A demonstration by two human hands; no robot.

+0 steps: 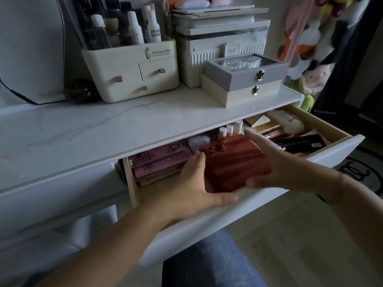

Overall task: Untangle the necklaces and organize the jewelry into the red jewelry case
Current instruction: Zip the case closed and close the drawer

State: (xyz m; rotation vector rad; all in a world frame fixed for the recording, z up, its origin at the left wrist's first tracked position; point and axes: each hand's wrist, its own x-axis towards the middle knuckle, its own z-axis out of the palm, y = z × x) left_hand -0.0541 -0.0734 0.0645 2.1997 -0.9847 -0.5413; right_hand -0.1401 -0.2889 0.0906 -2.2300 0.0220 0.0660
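Note:
The red jewelry case (234,162), closed and with a red bow on its lid, sits in the open white drawer (228,222) under the marble-look desktop. My left hand (196,183) holds the case at its left side, thumb along the drawer's front edge. My right hand (275,160) holds the case's right side, fingers stretched over the far right corner and thumb at the near corner. No necklaces or loose jewelry are visible.
Pink flat palettes (159,162) lie left of the case in the drawer; small bottles (230,129) and dark cosmetics (300,141) fill the back and right. On the desktop (103,129) stand a cream organizer (132,73) and stacked grey and cream boxes (246,79).

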